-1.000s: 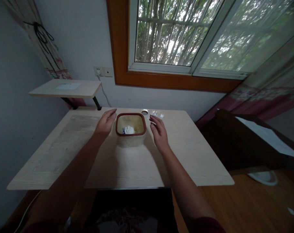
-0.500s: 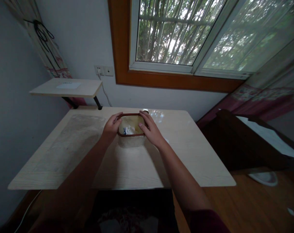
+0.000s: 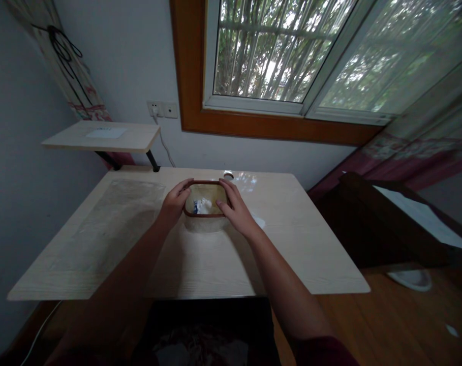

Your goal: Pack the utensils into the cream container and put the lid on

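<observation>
A small translucent bin (image 3: 205, 215) with a brown rim is held over the middle of the desk, its open top facing me. Inside lies a crumpled white piece (image 3: 204, 205) with some blue on it, perhaps paper or a wrapper. My left hand (image 3: 174, 202) grips the bin's left side, fingers along the rim. On the opposite side, my right hand (image 3: 235, 206) is closed round the rim, thumb toward the inside. Whether the bin's base touches the desk I cannot tell.
The pale wooden desk (image 3: 291, 244) has a round cable hole (image 3: 228, 176) at its back edge and a clear sheet (image 3: 112, 218) at left. Some thin white item (image 3: 258, 220) lies beside my right wrist. A raised shelf (image 3: 101, 137) stands back left. Dark furniture (image 3: 398, 223) is at right.
The bin has come slightly toward me with both hands still on it, so the cable hole behind shows more fully. Inside, the crumpled piece looks more bunched up.
</observation>
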